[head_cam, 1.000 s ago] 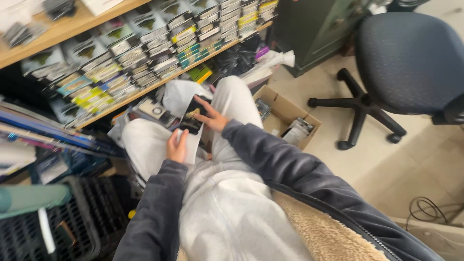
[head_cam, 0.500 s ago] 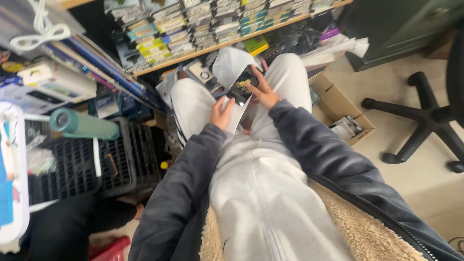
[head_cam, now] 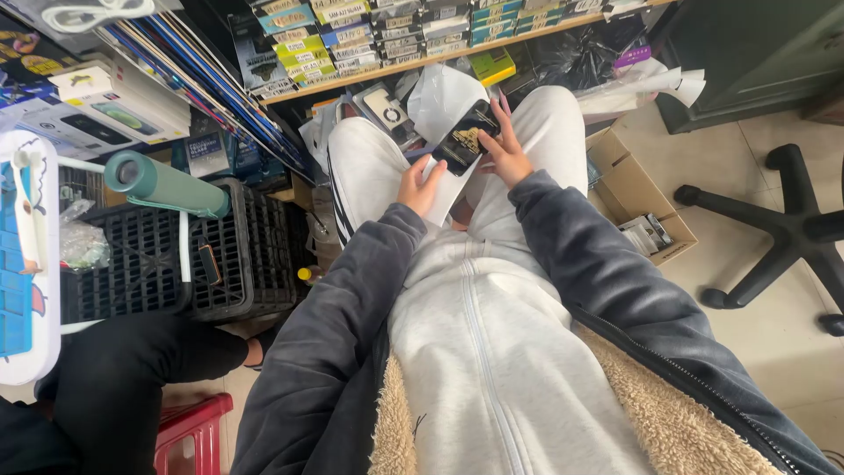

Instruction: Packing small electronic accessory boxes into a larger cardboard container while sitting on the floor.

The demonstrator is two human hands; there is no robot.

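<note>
I sit with my knees up in pale grey trousers. My left hand (head_cam: 420,185) and my right hand (head_cam: 503,151) both hold a dark phone-shaped case (head_cam: 464,137) with a gold pattern, over my lap. A white paper or plastic sleeve (head_cam: 448,189) hangs under the case, pinched by my left hand. My right fingers curl round the case's far edge. A clear plastic bag (head_cam: 444,95) lies between my knees, beyond the case.
A low wooden shelf (head_cam: 413,63) packed with small boxed goods runs ahead. A black plastic crate (head_cam: 224,264) with a green roll (head_cam: 163,185) stands left. An open cardboard box (head_cam: 637,207) and an office chair base (head_cam: 791,233) are right. Another person's dark leg (head_cam: 132,369) is lower left.
The view has swung left and down, so the chair slid to the right edge and the crate came in. Both hands keep the case over my lap.
</note>
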